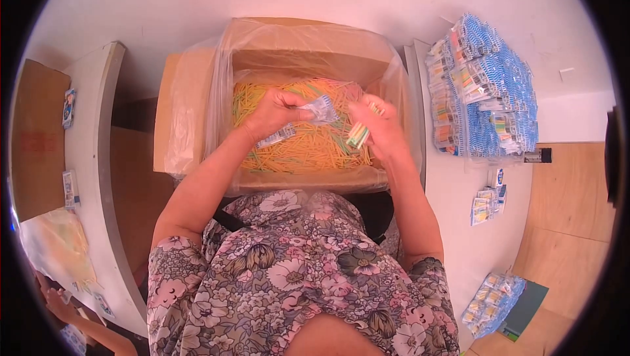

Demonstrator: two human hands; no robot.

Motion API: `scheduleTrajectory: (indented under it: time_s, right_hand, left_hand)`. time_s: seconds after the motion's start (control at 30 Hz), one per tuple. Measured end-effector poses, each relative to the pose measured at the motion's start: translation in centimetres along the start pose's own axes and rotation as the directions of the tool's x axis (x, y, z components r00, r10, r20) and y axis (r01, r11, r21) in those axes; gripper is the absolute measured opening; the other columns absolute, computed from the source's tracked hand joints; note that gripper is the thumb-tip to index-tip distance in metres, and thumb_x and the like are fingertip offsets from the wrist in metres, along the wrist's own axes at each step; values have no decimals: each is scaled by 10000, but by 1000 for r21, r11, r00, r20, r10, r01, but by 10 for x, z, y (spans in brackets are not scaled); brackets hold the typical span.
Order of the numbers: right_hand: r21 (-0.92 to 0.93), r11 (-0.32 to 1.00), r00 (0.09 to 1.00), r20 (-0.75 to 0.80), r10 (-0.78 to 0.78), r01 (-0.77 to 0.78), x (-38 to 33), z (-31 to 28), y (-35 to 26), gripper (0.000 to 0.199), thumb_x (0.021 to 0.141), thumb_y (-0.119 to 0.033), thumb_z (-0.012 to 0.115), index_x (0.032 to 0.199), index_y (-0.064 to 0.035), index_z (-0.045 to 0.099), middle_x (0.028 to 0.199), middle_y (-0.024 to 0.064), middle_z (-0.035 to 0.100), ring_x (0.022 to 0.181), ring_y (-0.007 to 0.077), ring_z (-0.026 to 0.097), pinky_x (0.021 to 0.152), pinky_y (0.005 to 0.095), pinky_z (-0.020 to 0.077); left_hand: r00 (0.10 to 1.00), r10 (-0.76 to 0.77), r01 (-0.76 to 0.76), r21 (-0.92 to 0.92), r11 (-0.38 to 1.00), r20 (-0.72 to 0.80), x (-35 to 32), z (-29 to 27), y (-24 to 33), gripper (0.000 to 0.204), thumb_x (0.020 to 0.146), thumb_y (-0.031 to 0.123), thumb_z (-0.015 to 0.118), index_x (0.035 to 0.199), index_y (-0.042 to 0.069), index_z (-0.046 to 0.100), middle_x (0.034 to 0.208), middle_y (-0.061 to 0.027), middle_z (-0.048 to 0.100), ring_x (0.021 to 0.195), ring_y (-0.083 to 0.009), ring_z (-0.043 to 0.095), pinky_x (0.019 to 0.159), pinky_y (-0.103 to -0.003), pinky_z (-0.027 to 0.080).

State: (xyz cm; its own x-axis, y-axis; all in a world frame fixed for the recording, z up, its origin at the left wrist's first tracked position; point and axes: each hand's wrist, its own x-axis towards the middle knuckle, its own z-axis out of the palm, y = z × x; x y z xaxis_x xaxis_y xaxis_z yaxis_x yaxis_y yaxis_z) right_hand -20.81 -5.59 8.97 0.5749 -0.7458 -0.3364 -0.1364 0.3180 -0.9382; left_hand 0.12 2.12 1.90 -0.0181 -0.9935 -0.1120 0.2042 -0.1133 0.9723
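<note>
My left hand (272, 113) pinches a small clear plastic bag (321, 110) with blue print, its fingers closed on the crumpled near end. A bundle of short, thin coloured sticks (358, 135), pale yellow and green, is gripped in my right hand (386, 131), just right of the bag. Both hands are above a cardboard box (289, 61) lined with clear plastic film. Inside lies a deep layer of loose sticks (308, 149), mostly yellow and orange, with some green and pink. Another clear and blue bag (277, 137) shows below my left wrist.
On the right table (453, 185) stands a tall pile of filled packets (489, 87); smaller packets (485, 205) and a blue bag of packets (492, 303) lie nearer. The left table (98, 159) bears a cardboard piece (42, 139). Another person's arm (92, 330) shows at lower left.
</note>
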Motion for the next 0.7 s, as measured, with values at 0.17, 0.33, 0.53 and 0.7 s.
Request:
scheduleTrajectory:
  time_s: [0.17,0.33,0.53,0.7]
  right_hand:
    - [-35,999,1000,-23,-13,12,15,21,-23,204,835,-196,635,696,-79,543,566,-11,546,532,61,539,448,200,377]
    - [-392,905,977,-57,-206,168,33,22,-17,222,808,-180,628,653,-39,555,563,1,560,539,52,512,475,227,386]
    - [-359,906,967,-37,-252,223,37,14,-20,243,837,-149,634,641,-47,531,583,11,569,505,47,497,438,218,361]
    - [-547,811,966,-15,-257,207,35,22,-25,256,833,-166,626,637,-23,543,587,20,570,510,58,485,450,245,372]
  left_hand:
    - [996,76,-77,7,997,49,1,-5,-5,102,771,2,672,869,-21,688,874,-52,660,779,-97,597,686,-230,484]
    - [990,92,-90,-17,996,109,3,-5,-6,91,770,3,671,855,-24,685,875,-50,650,788,-103,588,716,-235,478]
    - [998,39,-38,-21,999,49,3,-4,-7,82,760,-2,675,839,-17,687,862,-46,650,796,-106,586,736,-245,474]
    - [992,68,-66,-25,998,102,4,-5,-8,84,762,-2,678,844,-13,689,871,-53,654,803,-107,589,744,-251,476]
